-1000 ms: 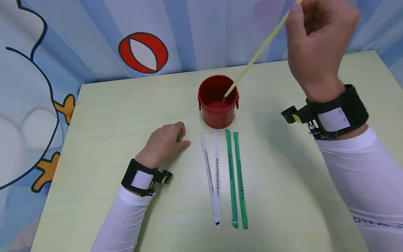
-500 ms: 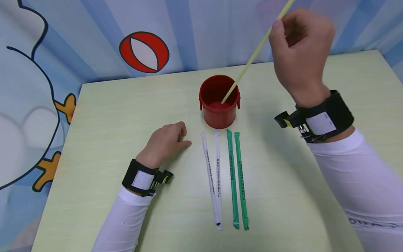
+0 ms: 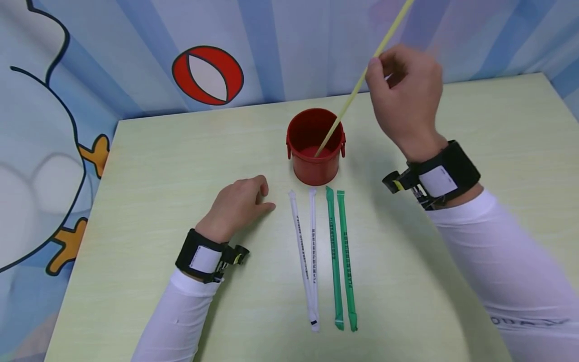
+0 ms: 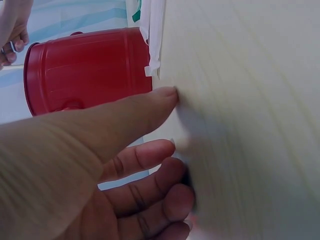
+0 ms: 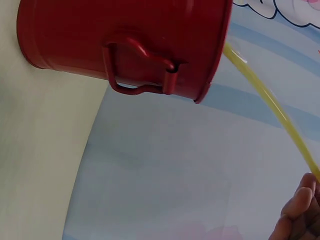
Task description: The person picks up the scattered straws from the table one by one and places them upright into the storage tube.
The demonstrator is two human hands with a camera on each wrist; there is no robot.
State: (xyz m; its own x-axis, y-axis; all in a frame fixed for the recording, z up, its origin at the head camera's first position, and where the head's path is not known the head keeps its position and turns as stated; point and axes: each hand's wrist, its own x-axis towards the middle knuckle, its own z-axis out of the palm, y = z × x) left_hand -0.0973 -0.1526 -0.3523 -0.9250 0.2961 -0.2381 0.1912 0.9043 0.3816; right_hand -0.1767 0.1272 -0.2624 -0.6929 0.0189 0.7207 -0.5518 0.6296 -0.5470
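My right hand (image 3: 407, 100) pinches a long yellow straw (image 3: 348, 103) between thumb and fingers, above and to the right of a small red bucket (image 3: 315, 172). Slanting down to the left, the straw has its lower end inside the bucket; its upper end runs out of the head view. The right wrist view shows the straw (image 5: 275, 107) crossing the bucket's rim, with my fingertips (image 5: 297, 202) at the lower right corner. On the table left of the bucket rests my left hand (image 3: 235, 206), fingers loosely curled and holding nothing.
Two white paper-wrapped straws (image 3: 299, 241) and two green wrapped straws (image 3: 333, 251) lie in front of the bucket on the pale table (image 3: 154, 166). Behind the table's far edge hangs a blue striped backdrop (image 3: 298, 45) with a printed red ball.
My right hand has moved down and to the left with the straw, whose lower end now reaches deeper into the bucket. The left hand has stayed put.
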